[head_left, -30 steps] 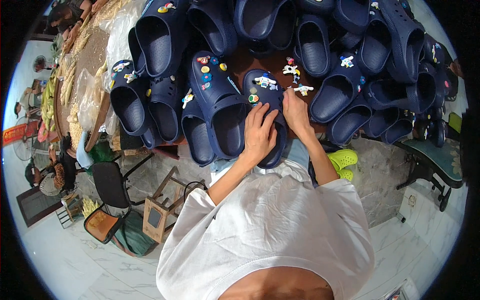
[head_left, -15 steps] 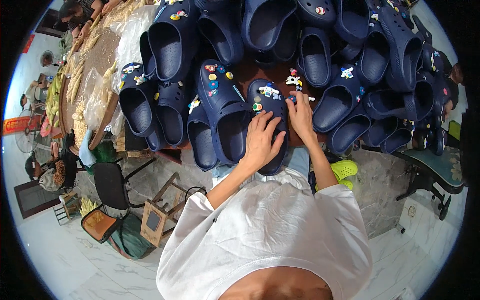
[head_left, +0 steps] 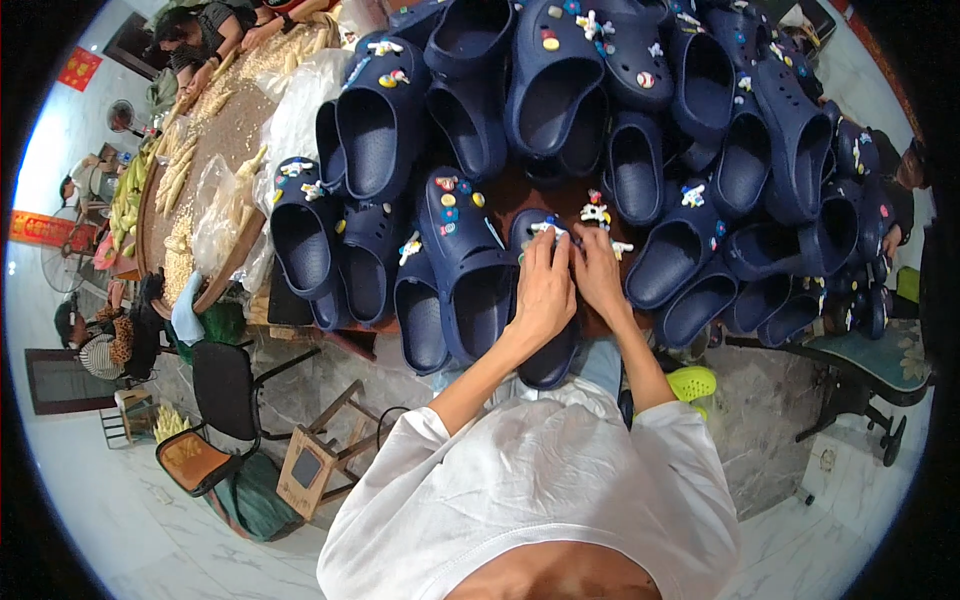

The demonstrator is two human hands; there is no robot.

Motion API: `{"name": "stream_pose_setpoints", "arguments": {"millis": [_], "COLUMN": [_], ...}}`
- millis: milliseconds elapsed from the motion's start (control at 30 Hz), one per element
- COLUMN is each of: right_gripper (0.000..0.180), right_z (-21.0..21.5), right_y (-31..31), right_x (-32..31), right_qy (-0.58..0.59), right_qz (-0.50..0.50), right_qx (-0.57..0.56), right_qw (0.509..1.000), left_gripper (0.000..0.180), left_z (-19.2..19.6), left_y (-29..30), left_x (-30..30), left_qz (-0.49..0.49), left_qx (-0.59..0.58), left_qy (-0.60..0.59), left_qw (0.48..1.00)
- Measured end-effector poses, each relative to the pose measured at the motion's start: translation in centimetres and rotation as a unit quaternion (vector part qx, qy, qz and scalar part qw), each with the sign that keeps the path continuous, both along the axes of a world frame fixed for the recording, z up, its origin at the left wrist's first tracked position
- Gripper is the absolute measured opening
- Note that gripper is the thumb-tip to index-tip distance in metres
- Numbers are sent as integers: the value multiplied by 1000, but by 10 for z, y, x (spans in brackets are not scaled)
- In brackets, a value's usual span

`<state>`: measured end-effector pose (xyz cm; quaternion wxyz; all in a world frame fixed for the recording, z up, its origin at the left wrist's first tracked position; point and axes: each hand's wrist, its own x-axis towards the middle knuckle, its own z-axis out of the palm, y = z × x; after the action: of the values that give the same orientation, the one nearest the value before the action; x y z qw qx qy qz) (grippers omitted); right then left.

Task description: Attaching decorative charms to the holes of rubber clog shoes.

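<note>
A navy clog [head_left: 549, 360] lies in front of me with its toe pointing away and a white charm [head_left: 548, 228] on its upper. My left hand [head_left: 545, 285] is over the clog, its fingers close together and pressed round the upper next to the charm. At the clog's right side is my right hand [head_left: 598, 275], fingers bent and fingertips against the upper's edge; anything between them is hidden. Loose white and coloured charms [head_left: 595, 212] lie just beyond the right hand. A larger navy clog [head_left: 478, 310] decorated with several charms stands left of my left hand.
Navy clogs [head_left: 555, 95] are heaped along the table's far side and to the right. At left, a round tray [head_left: 225, 270] holds corn kernels, with a plastic bag [head_left: 218, 210] on it and people beside it. A black chair [head_left: 222, 380] and a wooden stool [head_left: 305, 470] stand on the floor.
My view has shifted, so the clogs sit lower in the picture. My left hand has slid up the clog towards its charm, its fingers drawn together. My right hand has come closer to the left.
</note>
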<state>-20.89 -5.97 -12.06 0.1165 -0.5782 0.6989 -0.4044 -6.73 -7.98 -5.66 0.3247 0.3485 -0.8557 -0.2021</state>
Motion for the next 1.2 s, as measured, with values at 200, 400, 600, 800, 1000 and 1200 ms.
{"name": "stream_pose_setpoints", "arguments": {"millis": [200, 400, 600, 800, 1000, 1200], "right_gripper": [45, 54, 53, 48, 37, 30], "right_z": [1, 0, -6, -4, -14, -15], "right_y": [1, -6, -20, -28, -36, -41], "right_x": [8, 3, -10, -6, -2, 3], "right_qy": [30, -11, 5, -32, -36, -66], "right_qz": [34, 47, 111, 101, 93, 92], "right_qx": [24, 11, 3, -7, -10, -55], "right_qw": [999, 999, 994, 994, 995, 992], "left_gripper": [68, 69, 65, 60, 61, 64], "left_z": [-38, -49, -48, -48, -49, -40], "left_y": [-21, -25, -29, -28, -25, -28], "left_x": [-19, -27, -28, -28, -29, -26], "left_qz": [49, 77, 92, 89, 87, 78], "left_qx": [11, 14, -30, 9, 5, 29], "left_qy": [-111, -122, -103, -43, -18, -1], "left_qw": [993, 989, 990, 995, 996, 997]}}
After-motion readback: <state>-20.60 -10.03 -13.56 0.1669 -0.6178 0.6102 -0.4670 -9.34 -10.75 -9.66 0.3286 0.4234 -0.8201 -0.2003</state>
